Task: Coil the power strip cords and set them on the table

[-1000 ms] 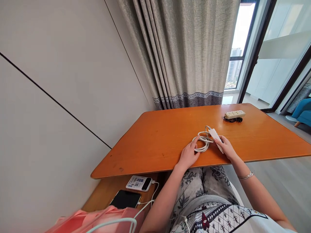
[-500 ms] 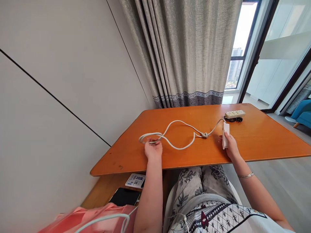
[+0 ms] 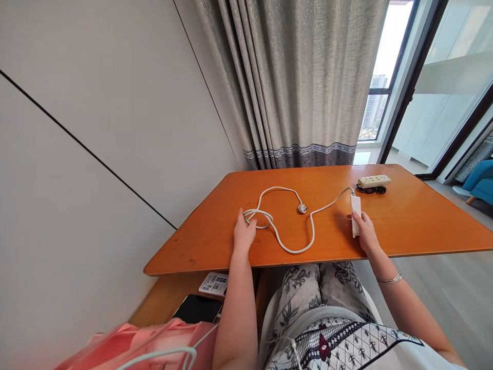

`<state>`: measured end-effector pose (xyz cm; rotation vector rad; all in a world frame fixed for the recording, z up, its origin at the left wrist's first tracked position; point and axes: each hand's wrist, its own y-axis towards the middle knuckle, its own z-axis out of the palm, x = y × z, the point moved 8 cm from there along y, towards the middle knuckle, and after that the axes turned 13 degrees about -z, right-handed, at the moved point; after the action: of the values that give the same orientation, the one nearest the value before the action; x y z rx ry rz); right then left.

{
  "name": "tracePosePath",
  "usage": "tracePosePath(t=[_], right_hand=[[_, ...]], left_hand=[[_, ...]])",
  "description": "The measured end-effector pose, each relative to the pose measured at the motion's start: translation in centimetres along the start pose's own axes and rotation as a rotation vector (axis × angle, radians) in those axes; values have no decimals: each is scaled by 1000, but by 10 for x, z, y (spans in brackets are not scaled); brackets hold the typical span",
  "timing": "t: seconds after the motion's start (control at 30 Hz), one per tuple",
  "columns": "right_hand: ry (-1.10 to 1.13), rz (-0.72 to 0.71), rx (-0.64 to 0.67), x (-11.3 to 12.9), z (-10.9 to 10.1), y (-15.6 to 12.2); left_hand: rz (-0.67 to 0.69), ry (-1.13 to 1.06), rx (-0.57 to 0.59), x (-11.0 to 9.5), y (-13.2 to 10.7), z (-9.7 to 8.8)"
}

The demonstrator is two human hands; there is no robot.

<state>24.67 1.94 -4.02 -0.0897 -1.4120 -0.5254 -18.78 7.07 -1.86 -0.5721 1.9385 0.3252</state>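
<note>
Two bare hands work over an orange-brown desk (image 3: 211, 226). The right hand (image 3: 365, 234) grips a slim white block (image 3: 356, 213) near the desk's front edge, its thumb laid along the near face and the fingers closed around it. From the block's far end a white cable (image 3: 295, 252) runs left across the desk, dips towards the front edge, then gathers into a few loose loops. The left hand (image 3: 244, 235) is at those loops, which pass between thumb and fingers; how tightly the fingers are closed, I cannot tell. Beyond the loops the cable arcs back to the right and ends in a white plug (image 3: 302, 208), lying on the desk between the hands. Near the far right corner sits a cream power strip (image 3: 374, 181), with a black cord (image 3: 372, 190) bundled just in front of it.
</note>
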Motion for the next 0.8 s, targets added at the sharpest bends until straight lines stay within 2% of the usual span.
tracePosePath(t=[0.07,0.17,0.33,0.4,0.47,0.57,0.67,0.8], right_hand=[[-22,-6,16,2,1,-1],[-39,-12,34,4,2,-2],[-54,-23,55,5,4,-3],[-52,-24,55,5,5,-3],[-42,-23,54,5,5,-3],[-30,-17,57,4,6,-3],[-37,-29,61,4,6,-2],[-52,-64,64,5,7,-1]], left_hand=[[25,216,23,-8,-7,1],[55,381,12,-23,-19,-1],[240,366,-134,-63,-25,-5],[290,363,-147,-76,-21,-1],[301,407,-109,-88,-14,8],[260,563,33,-97,-1,29],[188,746,173,-96,16,49],[117,849,266,-89,45,62]])
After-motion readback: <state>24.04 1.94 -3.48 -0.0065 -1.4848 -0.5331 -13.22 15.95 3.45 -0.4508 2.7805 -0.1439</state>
